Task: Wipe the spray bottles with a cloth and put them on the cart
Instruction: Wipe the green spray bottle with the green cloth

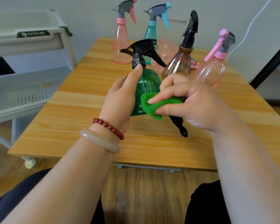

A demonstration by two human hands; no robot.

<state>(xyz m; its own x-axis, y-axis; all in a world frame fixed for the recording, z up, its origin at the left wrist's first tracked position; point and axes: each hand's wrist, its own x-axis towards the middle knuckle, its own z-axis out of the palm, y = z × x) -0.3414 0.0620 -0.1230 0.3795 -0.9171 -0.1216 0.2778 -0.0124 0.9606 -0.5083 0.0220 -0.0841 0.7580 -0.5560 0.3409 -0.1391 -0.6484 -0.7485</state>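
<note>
Two hands meet over the middle of the counter (68, 126). The left hand (120, 97) grips the green bottle (146, 84) round its body, one finger laid up against the black collar. The right hand (194, 104) pinches the cloth (153, 107) and presses it on the bottle's 3 o'clock side. The bottle's long axis is near upright, head toward 12 o'clock. Other bottles (120, 44) stand beyond, from 12 to 2 o'clock. The cart (23, 44) lies at 9 to 10 o'clock, so the left hand looks nearer for the put-down.
</note>
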